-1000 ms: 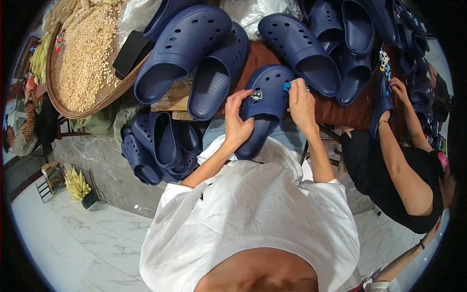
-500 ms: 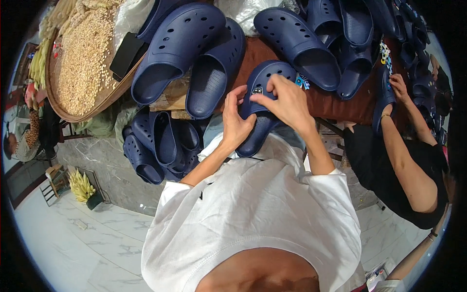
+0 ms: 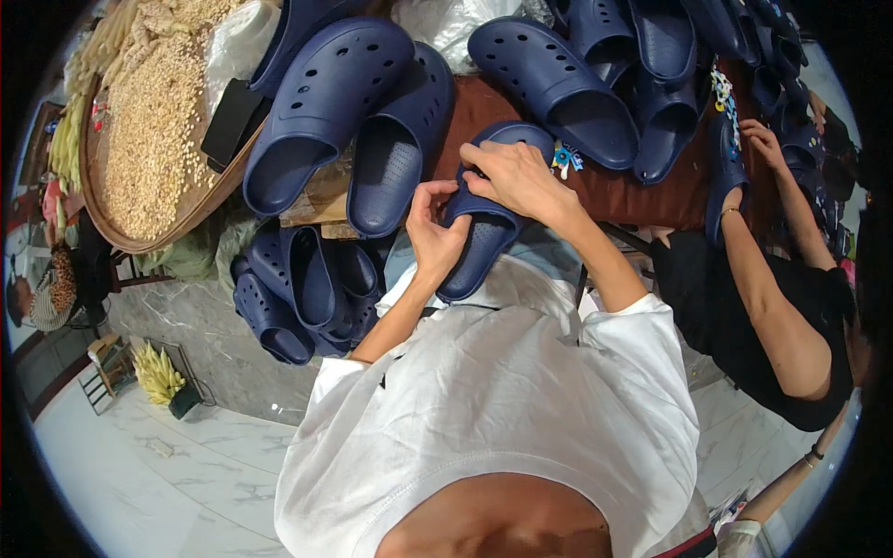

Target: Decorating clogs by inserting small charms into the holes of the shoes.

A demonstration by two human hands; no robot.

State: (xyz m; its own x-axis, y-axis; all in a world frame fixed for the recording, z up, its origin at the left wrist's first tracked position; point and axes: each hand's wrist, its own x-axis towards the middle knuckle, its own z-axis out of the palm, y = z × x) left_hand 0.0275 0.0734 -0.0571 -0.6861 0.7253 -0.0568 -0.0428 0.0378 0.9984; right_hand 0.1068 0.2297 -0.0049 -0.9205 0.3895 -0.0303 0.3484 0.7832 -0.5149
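A navy blue clog (image 3: 476, 249) with a holed upper lies in front of me, its toe pointing away at the table's edge. My left hand (image 3: 435, 232) is closed on its left side, the thumb near the foot opening. Over the upper, my right hand (image 3: 519, 181) has its fingers bent and pressed together on the left part of the holed top. Whatever those fingertips pinch is hidden beneath them. A few small colourful shoe charms (image 3: 565, 160) lie just right of the clog's toe.
Larger navy clogs (image 3: 327, 102) stand to the left, more (image 3: 558, 93) to the right on the brown tabletop (image 3: 474, 102). A round tray (image 3: 93, 200) of pale kernels and a black phone (image 3: 233, 124) sit far left. At the right, another person's arms (image 3: 767, 288) handle a clog.
My right hand has moved left and closed down over the upper, covering a small dark-and-white charm seen there before. The left fingers have curled in closer to the clog's side.
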